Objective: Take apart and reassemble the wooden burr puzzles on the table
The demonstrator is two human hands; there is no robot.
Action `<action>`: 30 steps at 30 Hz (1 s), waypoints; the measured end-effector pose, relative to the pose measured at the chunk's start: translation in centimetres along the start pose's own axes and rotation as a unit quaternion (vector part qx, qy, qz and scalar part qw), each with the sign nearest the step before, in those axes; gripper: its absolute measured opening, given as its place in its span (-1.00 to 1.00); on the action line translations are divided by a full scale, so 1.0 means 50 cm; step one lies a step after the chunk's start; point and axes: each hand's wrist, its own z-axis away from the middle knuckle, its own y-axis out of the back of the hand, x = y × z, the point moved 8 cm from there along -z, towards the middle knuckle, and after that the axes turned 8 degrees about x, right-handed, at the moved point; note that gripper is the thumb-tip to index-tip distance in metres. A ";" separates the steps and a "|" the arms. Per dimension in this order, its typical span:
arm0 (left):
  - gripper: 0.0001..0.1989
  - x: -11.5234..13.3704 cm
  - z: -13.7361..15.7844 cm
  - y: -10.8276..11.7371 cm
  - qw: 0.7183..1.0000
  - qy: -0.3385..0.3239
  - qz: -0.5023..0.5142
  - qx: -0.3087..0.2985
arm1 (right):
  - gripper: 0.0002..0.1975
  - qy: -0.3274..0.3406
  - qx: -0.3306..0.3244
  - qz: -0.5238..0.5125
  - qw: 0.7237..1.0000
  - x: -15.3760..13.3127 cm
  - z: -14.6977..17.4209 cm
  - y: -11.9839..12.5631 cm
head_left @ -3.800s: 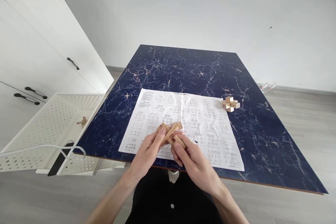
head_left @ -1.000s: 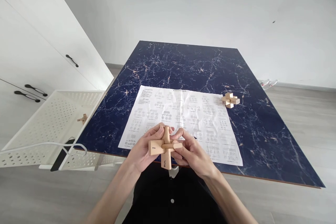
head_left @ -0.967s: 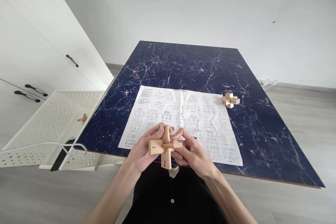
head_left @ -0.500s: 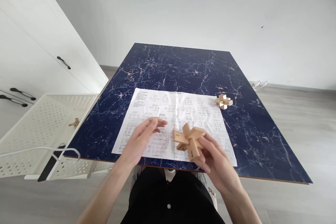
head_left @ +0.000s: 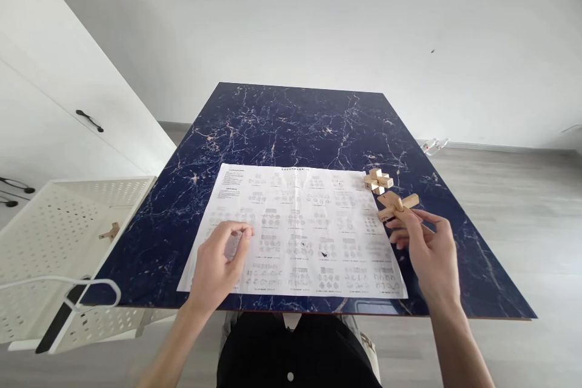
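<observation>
At the right side of the table my right hand (head_left: 431,248) grips a wooden burr puzzle (head_left: 394,206) of crossed pale bars, thumb on top and fingers beneath. Just behind it, a second wooden burr puzzle (head_left: 378,181) sits by the sheet's upper right corner. My left hand (head_left: 218,264) is over the left part of a printed instruction sheet (head_left: 282,194), its thumb and forefinger tips together in a loop with nothing visible between them. Small diagrams in rows fill the white, creased sheet.
The sheet lies on a dark blue marbled table (head_left: 291,127). A white perforated basket (head_left: 40,212) on the left holds a small wooden piece (head_left: 109,231), and a white cable (head_left: 91,282) crosses its front. White cabinets (head_left: 59,73) with black handles stand at the left.
My right hand has carried the burr puzzle from above the sheet to the right, beside the other puzzle. My left hand has drawn back, its fingers curling in. The view has shifted slightly.
</observation>
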 end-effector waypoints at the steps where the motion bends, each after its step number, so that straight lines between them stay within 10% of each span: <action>1: -0.90 0.000 0.001 -0.001 1.000 -0.004 0.004 0.000 | -0.41 -0.002 -0.010 0.002 1.000 0.002 0.011 -0.008; 11: -0.92 0.003 0.006 -0.009 0.994 -0.063 -0.091 -0.023 | -0.75 0.054 -0.118 -0.005 0.991 -0.015 0.160 -0.069; 30: -0.80 0.010 0.009 -0.016 0.976 -0.137 -0.166 -0.037 | -0.72 0.091 -0.199 0.098 0.971 0.005 0.163 -0.088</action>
